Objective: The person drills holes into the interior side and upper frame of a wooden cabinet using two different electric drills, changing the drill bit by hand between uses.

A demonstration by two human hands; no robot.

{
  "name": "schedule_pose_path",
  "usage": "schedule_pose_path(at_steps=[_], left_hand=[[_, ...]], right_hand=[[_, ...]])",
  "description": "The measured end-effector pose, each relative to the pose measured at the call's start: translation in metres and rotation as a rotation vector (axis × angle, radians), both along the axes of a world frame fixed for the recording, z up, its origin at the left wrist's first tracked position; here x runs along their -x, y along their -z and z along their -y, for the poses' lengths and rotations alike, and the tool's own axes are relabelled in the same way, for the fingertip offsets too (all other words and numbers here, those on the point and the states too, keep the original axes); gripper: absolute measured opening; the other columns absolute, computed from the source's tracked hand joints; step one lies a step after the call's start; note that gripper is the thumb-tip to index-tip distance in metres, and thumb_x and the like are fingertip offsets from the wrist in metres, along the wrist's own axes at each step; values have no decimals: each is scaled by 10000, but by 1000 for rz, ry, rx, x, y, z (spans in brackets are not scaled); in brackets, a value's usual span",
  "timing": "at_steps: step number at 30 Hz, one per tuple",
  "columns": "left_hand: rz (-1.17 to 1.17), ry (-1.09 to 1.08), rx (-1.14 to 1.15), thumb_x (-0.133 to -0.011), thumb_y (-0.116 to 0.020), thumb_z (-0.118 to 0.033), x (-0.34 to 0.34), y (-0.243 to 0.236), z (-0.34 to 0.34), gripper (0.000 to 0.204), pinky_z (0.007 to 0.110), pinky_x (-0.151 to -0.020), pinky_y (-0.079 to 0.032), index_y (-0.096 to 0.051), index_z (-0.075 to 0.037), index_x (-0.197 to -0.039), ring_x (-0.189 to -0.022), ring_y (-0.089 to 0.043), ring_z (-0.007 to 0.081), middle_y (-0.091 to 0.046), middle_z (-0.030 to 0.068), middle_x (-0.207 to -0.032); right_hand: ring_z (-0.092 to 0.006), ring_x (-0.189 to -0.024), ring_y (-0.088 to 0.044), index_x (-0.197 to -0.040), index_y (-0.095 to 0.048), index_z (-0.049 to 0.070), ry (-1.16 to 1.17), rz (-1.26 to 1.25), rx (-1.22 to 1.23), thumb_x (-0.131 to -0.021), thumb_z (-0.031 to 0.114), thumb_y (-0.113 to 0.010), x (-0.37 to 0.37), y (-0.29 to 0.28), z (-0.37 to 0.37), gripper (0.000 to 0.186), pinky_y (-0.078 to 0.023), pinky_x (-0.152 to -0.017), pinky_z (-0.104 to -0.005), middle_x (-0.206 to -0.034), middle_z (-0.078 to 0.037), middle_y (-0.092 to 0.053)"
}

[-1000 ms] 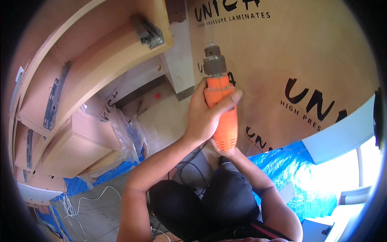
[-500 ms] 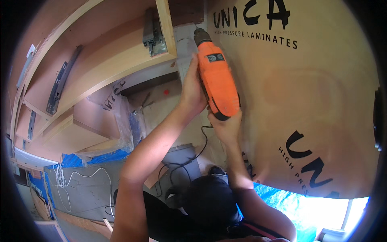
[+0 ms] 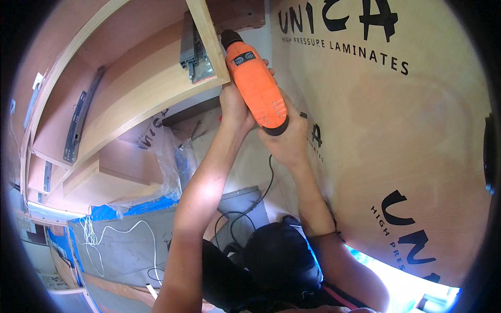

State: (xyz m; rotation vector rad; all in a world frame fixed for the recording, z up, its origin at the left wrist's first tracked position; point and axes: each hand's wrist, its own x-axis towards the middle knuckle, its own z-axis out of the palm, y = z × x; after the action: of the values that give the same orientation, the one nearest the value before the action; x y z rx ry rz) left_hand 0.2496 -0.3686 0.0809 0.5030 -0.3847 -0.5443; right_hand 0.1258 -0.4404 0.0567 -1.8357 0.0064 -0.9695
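An orange corded power drill (image 3: 257,88) with a dark chuck points away from me, up toward the far wall beside a wooden cabinet frame (image 3: 216,78). My right hand (image 3: 287,130) is wrapped round its rear grip. From the left and below, my left hand (image 3: 236,107) supports the front of the body, and some of its fingertips show on the right side of the drill. The bit is hidden from sight. A black cable (image 3: 270,175) hangs from the drill toward the floor.
Close on the right stands a large tan panel (image 3: 376,130) with black print. At left, the open cabinet carries metal drawer runners (image 3: 81,120). Below lie blue sheeting (image 3: 130,206), a coiled white cable (image 3: 94,235) and grey floor covering (image 3: 125,245).
Both hands have carried the drill to the left, closer to the cabinet frame, and its front now tilts further left. The view has shifted slightly.
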Motion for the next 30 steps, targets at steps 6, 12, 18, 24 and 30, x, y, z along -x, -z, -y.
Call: schedule_pose_path(at_steps=[6,12,18,24,30], left_hand=[[28,90,195,-1068,-439,-250,3,-9,1,396,451,-939,-583,-532,19,-1344,-1061,-652,318,-618,193,-1257],[91,-242,-71,-1050,-425,-272,40,-15,-4,486,431,-1057,-512,-506,38,-1416,-1206,-632,305,-586,203,-1384],[581,-467,-288,-995,-625,-424,78,12,-18,656,361,-1038,-491,-445,21,-1443,-1185,-634,215,-615,121,-1327],[475,-275,-715,-821,-828,-220,79,-41,-29,512,304,-966,-482,-591,0,-1218,-1065,-608,135,-642,38,-1120],[630,-276,-741,-768,-841,-83,62,-30,-34,613,338,-963,-520,-487,14,-1260,-1061,-651,174,-649,95,-1132]], right_hand=[[-407,-1070,-727,-1433,-510,-4,20,-104,-62,-758,54,-783,14,-42,-10,730,-586,-893,-438,-1140,-276,-725],[-432,-1050,-723,-1403,-516,-7,59,-110,-27,-766,62,-774,4,-45,-8,690,-588,-889,-466,-1079,-295,-728],[-435,-1085,-711,-1408,-509,2,1,-113,-77,-787,71,-763,3,-50,-8,675,-581,-895,-458,-1098,-289,-724],[-407,-1134,-705,-1402,-505,-4,-84,-33,-208,-811,69,-743,-10,-31,-12,641,-571,-913,-422,-1139,-275,-719],[-382,-1135,-716,-1421,-497,-3,-107,-166,-273,-813,57,-734,-3,-46,-15,655,-566,-927,-408,-1163,-264,-721]])
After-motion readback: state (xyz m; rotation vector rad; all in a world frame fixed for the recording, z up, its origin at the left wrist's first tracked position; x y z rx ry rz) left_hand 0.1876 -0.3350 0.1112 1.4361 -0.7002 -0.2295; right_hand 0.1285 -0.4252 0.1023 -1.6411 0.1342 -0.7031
